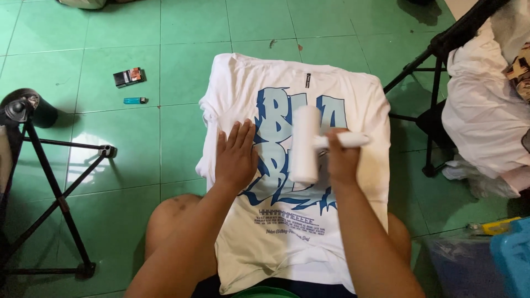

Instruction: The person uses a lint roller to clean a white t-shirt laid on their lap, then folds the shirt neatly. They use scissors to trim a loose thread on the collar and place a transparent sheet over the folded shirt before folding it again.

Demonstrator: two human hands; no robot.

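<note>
**Ann:** While the left hand [236,157] lies flat on the white T-shirt [292,165], fingers released and spread, palm down on the left edge of the blue print, the right hand [341,160] is clenched around the handle of a white lint roller [307,144].

**Ben:** And where does that roller sit?

**Ann:** Right on the shirt, its drum upright across the middle of the blue lettering, handle sticking out to the right through the fist.

**Ben:** The shirt itself?

**Ann:** Spread back-side up over the person's lap, collar away from them, hem toward the waist, both bare knees showing at its sides. Its far end reaches the green tiled floor [138,138].

**Ben:** Anything around it?

**Ann:** On the tiles to the left, well apart from the shirt, a small dark packet [128,77] and just below it a blue lighter [135,100]. A black tripod stand [49,187] stands at far left. On the right, a heap of white cloth [483,110] hangs on another black stand, and a blue plastic bin [513,254] fills the lower right corner.
</note>
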